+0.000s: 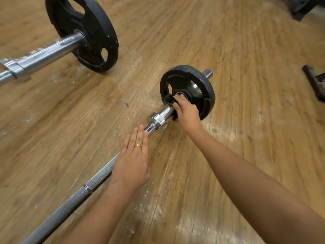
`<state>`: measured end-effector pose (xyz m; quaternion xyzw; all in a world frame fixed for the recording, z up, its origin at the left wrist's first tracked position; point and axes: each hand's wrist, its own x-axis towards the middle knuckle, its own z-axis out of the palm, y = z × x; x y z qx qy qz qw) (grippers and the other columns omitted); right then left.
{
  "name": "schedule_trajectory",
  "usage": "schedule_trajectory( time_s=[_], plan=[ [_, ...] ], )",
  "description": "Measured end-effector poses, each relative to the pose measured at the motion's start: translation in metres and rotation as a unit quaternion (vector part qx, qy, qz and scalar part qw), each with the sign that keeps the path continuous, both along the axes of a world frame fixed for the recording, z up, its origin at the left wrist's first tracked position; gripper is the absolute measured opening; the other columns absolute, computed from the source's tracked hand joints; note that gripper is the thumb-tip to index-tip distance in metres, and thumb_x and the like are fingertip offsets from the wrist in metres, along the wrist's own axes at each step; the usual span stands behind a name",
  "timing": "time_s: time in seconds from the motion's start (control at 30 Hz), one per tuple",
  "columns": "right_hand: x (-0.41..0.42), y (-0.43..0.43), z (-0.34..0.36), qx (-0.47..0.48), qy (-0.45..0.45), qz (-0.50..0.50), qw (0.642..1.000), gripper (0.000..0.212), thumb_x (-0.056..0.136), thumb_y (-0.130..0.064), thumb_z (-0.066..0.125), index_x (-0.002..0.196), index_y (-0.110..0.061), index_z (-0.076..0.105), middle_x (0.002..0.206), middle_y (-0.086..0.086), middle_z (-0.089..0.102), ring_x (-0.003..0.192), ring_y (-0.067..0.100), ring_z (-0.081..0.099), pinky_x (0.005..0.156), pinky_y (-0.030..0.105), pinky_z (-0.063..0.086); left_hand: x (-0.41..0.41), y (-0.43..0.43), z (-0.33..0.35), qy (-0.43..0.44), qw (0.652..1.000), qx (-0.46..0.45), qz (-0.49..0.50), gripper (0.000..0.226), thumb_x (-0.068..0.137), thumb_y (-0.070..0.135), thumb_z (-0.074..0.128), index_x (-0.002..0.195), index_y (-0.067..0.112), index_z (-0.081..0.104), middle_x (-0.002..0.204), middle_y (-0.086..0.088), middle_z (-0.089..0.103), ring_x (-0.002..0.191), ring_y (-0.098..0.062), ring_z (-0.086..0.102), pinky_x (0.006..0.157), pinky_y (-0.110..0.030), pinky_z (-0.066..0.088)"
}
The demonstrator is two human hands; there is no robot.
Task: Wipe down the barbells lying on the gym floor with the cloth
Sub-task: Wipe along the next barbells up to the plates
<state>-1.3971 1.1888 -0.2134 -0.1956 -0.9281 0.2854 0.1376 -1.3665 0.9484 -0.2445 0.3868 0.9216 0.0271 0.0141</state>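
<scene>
A chrome barbell [70, 203] lies diagonally on the wooden floor, its far end carrying a small black plate [202, 85]. My right hand [187, 111] grips a dark cloth [173, 101] with a green edge, wrapped round the sleeve right against the plate. My left hand [134, 161] lies flat with straight fingers on the bar, just below the chrome collar [157, 120]. A second barbell [44, 53] with a larger black plate [82, 32] lies at the upper left.
Wooden plank floor [246, 67] with pale scuffs surrounds both bars. A black piece of equipment [314, 83] sits at the right edge, and more dark gear [302, 6] is at the top right corner.
</scene>
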Motion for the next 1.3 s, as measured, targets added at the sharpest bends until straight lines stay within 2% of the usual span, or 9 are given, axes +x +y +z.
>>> schedule_trajectory(
  time_s=[0.1, 0.27, 0.43, 0.63, 0.73, 0.8, 0.93, 1.17, 1.3],
  plan=[
    [0.016, -0.014, -0.012, 0.004, 0.02, 0.005, 1.0, 0.041, 0.105, -0.021, 0.05, 0.145, -0.016, 0.05, 0.153, 0.008, 0.045, 0.14, 0.022, 0.044, 0.118, 0.034, 0.03, 0.0, 0.0, 0.001, 0.004, 1.0, 0.011, 0.003, 0.096, 0.089, 0.037, 0.047, 0.154, -0.003, -0.01, 0.162, -0.024, -0.02, 0.153, -0.033, -0.014, 0.125, -0.048, 0.002],
    [-0.004, 0.006, -0.002, 0.017, -0.014, -0.032, 0.999, 0.042, 0.106, -0.025, 0.046, 0.148, -0.018, 0.048, 0.154, 0.006, 0.045, 0.138, 0.025, 0.048, 0.116, 0.042, 0.037, 0.0, 0.0, 0.001, -0.003, 1.0, 0.008, -0.001, 0.094, 0.091, 0.037, 0.04, 0.152, -0.003, -0.02, 0.159, -0.023, -0.028, 0.151, -0.032, -0.021, 0.125, -0.047, -0.004],
    [0.017, -0.009, -0.01, 0.054, -0.008, 0.061, 0.997, 0.043, 0.104, -0.019, 0.051, 0.146, -0.015, 0.05, 0.151, 0.008, 0.048, 0.14, 0.021, 0.044, 0.118, 0.043, 0.035, -0.001, -0.002, 0.0, 0.0, 1.0, 0.029, -0.001, 0.097, 0.088, 0.038, 0.047, 0.154, -0.003, -0.011, 0.161, -0.024, -0.02, 0.153, -0.033, -0.014, 0.126, -0.048, 0.001],
    [0.005, -0.013, -0.011, 0.008, 0.013, 0.03, 0.999, 0.041, 0.105, -0.02, 0.049, 0.146, -0.016, 0.05, 0.153, 0.005, 0.046, 0.148, 0.016, 0.029, 0.123, 0.036, 0.023, -0.013, -0.007, -0.003, 0.006, 0.999, 0.018, -0.026, 0.099, 0.077, 0.033, 0.06, 0.156, -0.004, 0.013, 0.165, -0.022, 0.002, 0.154, -0.031, 0.007, 0.123, -0.043, 0.004],
    [0.015, -0.01, -0.017, 0.029, 0.015, 0.097, 0.995, 0.043, 0.105, -0.021, 0.049, 0.148, -0.018, 0.047, 0.154, 0.001, 0.045, 0.149, 0.012, 0.026, 0.122, 0.029, 0.019, -0.013, -0.008, 0.0, 0.004, 0.999, 0.024, -0.023, 0.099, 0.085, 0.037, 0.051, 0.156, -0.002, -0.007, 0.164, -0.021, -0.017, 0.154, -0.029, -0.011, 0.124, -0.041, -0.008],
    [0.003, 0.002, -0.016, 0.032, 0.012, 0.095, 0.995, 0.042, 0.105, -0.021, 0.049, 0.147, -0.019, 0.049, 0.152, 0.001, 0.048, 0.148, 0.012, 0.028, 0.122, 0.031, 0.021, -0.014, -0.008, 0.0, 0.005, 1.0, 0.016, -0.019, 0.099, 0.088, 0.039, 0.047, 0.154, -0.001, -0.016, 0.162, -0.019, -0.025, 0.152, -0.028, -0.018, 0.124, -0.041, -0.011],
    [-0.013, 0.0, -0.016, -0.004, 0.029, 0.048, 0.998, 0.04, 0.105, -0.02, 0.049, 0.144, -0.017, 0.053, 0.148, 0.002, 0.052, 0.147, 0.013, 0.031, 0.122, 0.041, 0.026, -0.017, -0.01, 0.001, -0.009, 1.0, 0.012, -0.003, 0.099, 0.09, 0.039, 0.046, 0.153, 0.001, -0.021, 0.16, -0.018, -0.03, 0.151, -0.027, -0.023, 0.124, -0.041, -0.012],
    [-0.013, 0.003, -0.009, 0.036, 0.011, 0.172, 0.984, 0.039, 0.105, -0.017, 0.05, 0.144, -0.016, 0.052, 0.145, -0.007, 0.051, 0.144, 0.007, 0.031, 0.12, 0.026, 0.022, -0.029, -0.011, 0.003, -0.028, 0.999, 0.02, 0.009, 0.097, 0.092, 0.04, 0.045, 0.154, 0.003, -0.021, 0.161, -0.015, -0.029, 0.152, -0.025, -0.02, 0.124, -0.041, -0.009],
    [-0.028, -0.006, -0.012, 0.003, 0.013, 0.101, 0.995, 0.039, 0.105, -0.018, 0.05, 0.143, -0.017, 0.054, 0.148, 0.002, 0.052, 0.147, 0.014, 0.032, 0.123, 0.039, 0.025, -0.036, -0.014, 0.002, -0.038, 0.999, 0.035, 0.006, 0.1, 0.09, 0.041, 0.05, 0.156, 0.004, -0.016, 0.163, -0.013, -0.023, 0.153, -0.024, -0.016, 0.125, -0.04, -0.006]
  ],
)
